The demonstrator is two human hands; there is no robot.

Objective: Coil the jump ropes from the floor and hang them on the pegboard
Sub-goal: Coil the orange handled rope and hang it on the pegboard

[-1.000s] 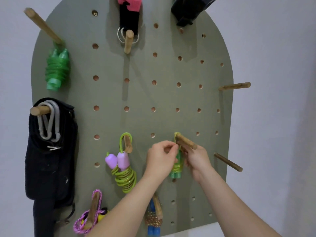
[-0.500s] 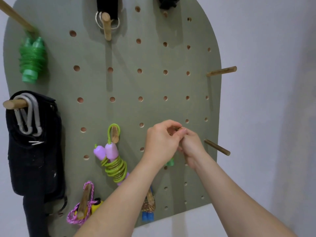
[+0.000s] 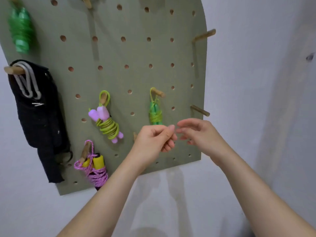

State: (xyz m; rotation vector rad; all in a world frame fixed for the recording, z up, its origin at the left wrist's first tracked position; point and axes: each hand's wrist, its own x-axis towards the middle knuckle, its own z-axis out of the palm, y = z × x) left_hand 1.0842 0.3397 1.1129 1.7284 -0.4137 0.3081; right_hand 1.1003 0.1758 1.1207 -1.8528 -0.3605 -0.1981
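Observation:
A coiled yellow-green jump rope with green handles [image 3: 155, 113] hangs by its loop from a wooden peg [image 3: 159, 92] on the olive pegboard [image 3: 119, 53]. My left hand [image 3: 154, 140] and my right hand [image 3: 199, 132] are below it, apart from the rope, fingers loosely curled and holding nothing. Their fingertips nearly meet. Another green rope with purple handles [image 3: 106, 121] hangs on a peg to the left. A pink rope with yellow handles [image 3: 94, 166] hangs lower left. My left hand hides a peg low on the board.
A green coiled rope [image 3: 20, 31] hangs at the top left. A black bag with grey carabiners [image 3: 38, 117] hangs on the left peg. Bare pegs [image 3: 200, 110] [image 3: 204, 35] stick out at the board's right edge. A white wall surrounds the board.
Both hands have let go of the green-handled rope and dropped below it. The rope now hangs alone on its peg. The view has tilted down and closer.

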